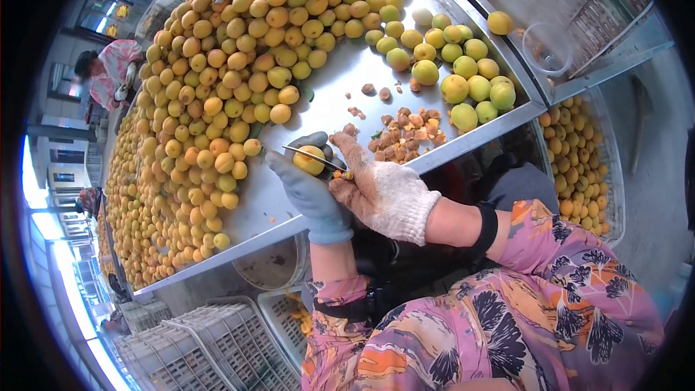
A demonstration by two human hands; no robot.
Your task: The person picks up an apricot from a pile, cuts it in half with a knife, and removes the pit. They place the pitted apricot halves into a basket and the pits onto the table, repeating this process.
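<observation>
My left hand (311, 192), in a grey glove, is closed around a yellow apricot (310, 165). In my right hand (387, 195), which wears a stained white knit glove, is a small knife (326, 164); its thin blade lies across the top of the apricot. Beneath the knife, bits of orange flesh show between the two gloves. A heap of brown apricot pits (405, 135) with scraps of flesh lies on the metal table (340, 101), just beyond my right hand.
A large pile of apricots (217, 87) covers the table's left and far side. Greener apricots (478, 87) sit by its right edge, near a clear plastic cup (547, 49). Crates of apricots (579, 159) and a white crate (210, 347) stand below. Another person (112, 72) works at far left.
</observation>
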